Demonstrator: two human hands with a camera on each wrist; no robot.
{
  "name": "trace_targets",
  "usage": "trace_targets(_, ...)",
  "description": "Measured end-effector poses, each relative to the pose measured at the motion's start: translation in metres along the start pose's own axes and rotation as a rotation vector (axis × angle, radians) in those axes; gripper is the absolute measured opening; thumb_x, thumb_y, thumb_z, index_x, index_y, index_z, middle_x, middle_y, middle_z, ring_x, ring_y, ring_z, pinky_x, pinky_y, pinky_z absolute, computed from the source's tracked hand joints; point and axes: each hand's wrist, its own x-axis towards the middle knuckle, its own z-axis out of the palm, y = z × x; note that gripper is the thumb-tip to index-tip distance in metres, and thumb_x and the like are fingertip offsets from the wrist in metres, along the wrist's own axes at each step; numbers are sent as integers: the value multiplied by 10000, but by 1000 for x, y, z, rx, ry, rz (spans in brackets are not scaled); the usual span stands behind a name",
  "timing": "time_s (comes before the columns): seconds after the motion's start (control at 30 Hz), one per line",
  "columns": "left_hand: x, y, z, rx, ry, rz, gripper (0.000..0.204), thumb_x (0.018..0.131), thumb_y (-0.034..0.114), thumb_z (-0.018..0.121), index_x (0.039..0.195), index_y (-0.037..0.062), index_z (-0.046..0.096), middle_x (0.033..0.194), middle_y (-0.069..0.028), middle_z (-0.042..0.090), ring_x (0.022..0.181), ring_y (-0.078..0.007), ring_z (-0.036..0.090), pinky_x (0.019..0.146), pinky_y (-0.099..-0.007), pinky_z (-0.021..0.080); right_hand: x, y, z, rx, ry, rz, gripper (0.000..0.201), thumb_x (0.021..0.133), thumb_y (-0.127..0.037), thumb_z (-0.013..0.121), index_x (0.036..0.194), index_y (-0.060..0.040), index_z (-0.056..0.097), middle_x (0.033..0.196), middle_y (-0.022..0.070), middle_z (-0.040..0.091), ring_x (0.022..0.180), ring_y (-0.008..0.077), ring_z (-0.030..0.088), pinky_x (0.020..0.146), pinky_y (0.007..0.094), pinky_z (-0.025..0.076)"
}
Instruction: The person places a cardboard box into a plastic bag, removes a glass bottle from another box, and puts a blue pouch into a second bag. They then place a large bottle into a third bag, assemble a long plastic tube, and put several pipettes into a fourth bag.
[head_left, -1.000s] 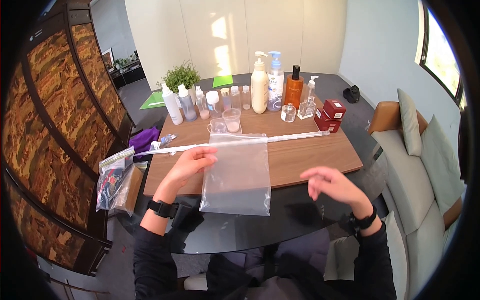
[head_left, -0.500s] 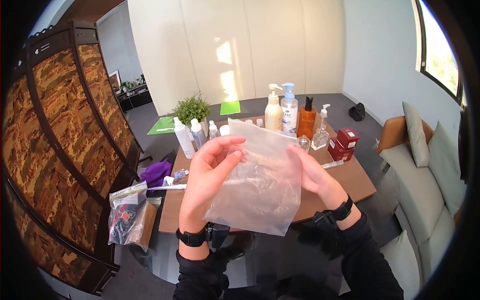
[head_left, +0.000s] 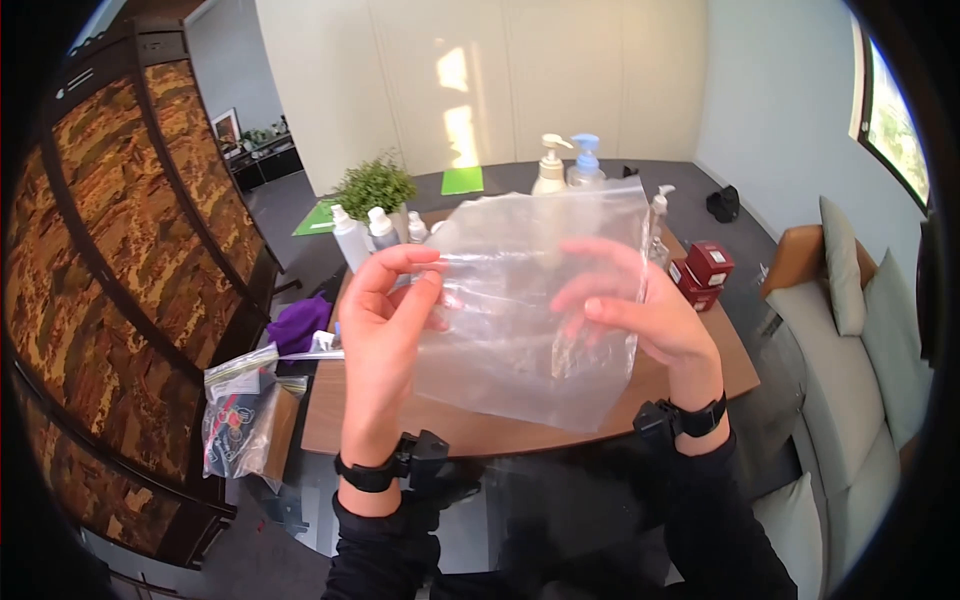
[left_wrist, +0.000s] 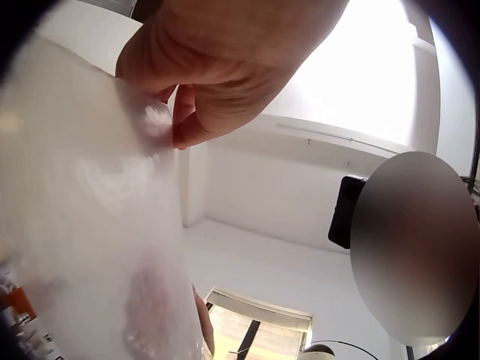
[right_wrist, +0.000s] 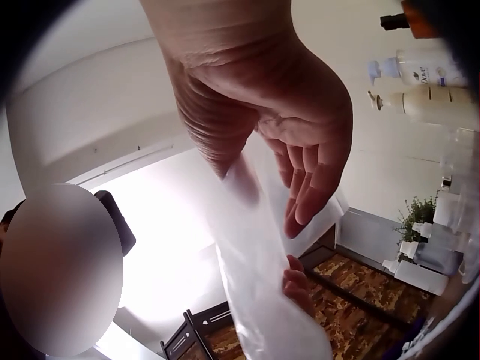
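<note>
Squarely between your two hands is the bag (head_left: 500,320), a clear plastic one, raised above the table (head_left: 335,420) and facing you with a slight tilt. Your left hand (head_left: 382,320) pinches it at its left side, thumb and fingers closed together on the film; the left wrist view shows that pinch at the edge. Your right hand (head_left: 663,325) is at the other side, its thumb on your side of the film and its fingers showing hazily through the plastic. From the right wrist, thumb and fingers stand apart with film between them, so that hand looks loose, not clamped. Whether its fingers lie inside the bag or merely behind it, you cannot tell from these views.

Neither hand is nearer, since both are at the bag: it lies to the right of the left one and to the left of the right one. The right edge slants from a high corner above your right hand to a low corner below it. The long axis seems to run up and down, across the line joining your hands, though creases and tilt leave that unsure.

Beyond the bag's upper edge rise the pump bottles (head_left: 550,178). The plant (head_left: 375,192) is farther off to the left, and the red boxes (head_left: 706,266) sit just right of your right hand.
</note>
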Motion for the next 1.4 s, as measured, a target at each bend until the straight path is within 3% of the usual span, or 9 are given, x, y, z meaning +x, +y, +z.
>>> trace_targets(0.13, -6, 6, 6, 61, -115, -15, 240, 886, -26, 576, 1115, 33, 611, 1039, -55, 644, 773, -123, 669, 589, -211, 479, -9, -10, -8, -51, 45, -101, 328, 900, -55, 615, 1227, -37, 595, 972, 120, 702, 816, 170, 679, 650, 252, 501)
trace_targets(0.27, -13, 11, 19, -12, -75, 145, 619, 873, -95, 536, 1440, 43, 328, 976, -84, 645, 863, -155, 668, 685, -257, 539, -17, -15, -13, -146, 148, -177, 114, 855, -7, 643, 957, 3, 693, 972, 152, 691, 781, 221, 689, 633, 280, 517)
trace_targets(0.43, -14, 14, 15, -52, -95, 85, 598, 900, -70, 557, 1446, 15, 329, 1025, -118, 658, 881, -161, 657, 767, -274, 546, -18, -7, -13, -56, 245, -341, 106, 824, 69, 623, 752, 1, 660, 978, 151, 690, 785, 209, 681, 697, 298, 558)
trace_targets(0.63, -3, 14, 8, -540, -194, -262, 460, 964, 71, 537, 1390, -29, 397, 1242, -169, 597, 1138, -197, 579, 947, -304, 468, -21, -13, -14, -84, 317, -433, 118, 769, 127, 634, 776, 24, 691, 1005, 144, 697, 860, 174, 658, 784, 293, 538)
trace_targets(0.83, -9, 11, 10, -51, -282, -167, 508, 924, 19, 593, 1386, -31, 388, 1145, -152, 657, 1008, -190, 648, 873, -301, 506, -21, -9, -6, -214, 333, -602, 223, 850, 59, 609, 1064, 22, 659, 1067, 155, 683, 924, 194, 673, 809, 311, 552)
trace_targets(0.97, -7, 10, 5, -67, -246, -144, 462, 933, 8, 580, 1363, 3, 411, 1055, -125, 697, 886, -165, 683, 745, -252, 517, -23, -24, -12, 91, 247, -376, 530, 1008, -311, 445, 1428, -10, 328, 1175, 181, 636, 959, 264, 679, 823, 343, 551)
trace_targets(1.07, -10, 13, 5, -77, -216, -101, 407, 940, 6, 567, 1326, 16, 437, 1066, -123, 694, 899, -156, 675, 730, -244, 507, -25, -24, -7, 195, 151, -394, 629, 985, -428, 447, 1437, -10, 320, 1200, 192, 620, 977, 296, 676, 860, 366, 529)
trace_targets(1.23, -19, 14, 18, -134, -238, -41, 328, 939, 13, 568, 1255, 21, 479, 1098, -100, 672, 970, -149, 649, 822, -267, 513, -30, -25, 2, -337, 346, -399, 666, 791, -108, 788, 1356, -5, 451, 1105, 120, 639, 933, 200, 661, 860, 341, 518)
trace_targets(1.4, -29, 22, 16, -39, -487, -162, 307, 923, 94, 640, 1206, 9, 558, 1163, -74, 636, 1094, -136, 585, 936, -307, 469, -45, -37, 5, -224, 363, -341, 499, 819, 4, 713, 1272, 13, 504, 1045, 120, 660, 928, 173, 663, 816, 304, 532)
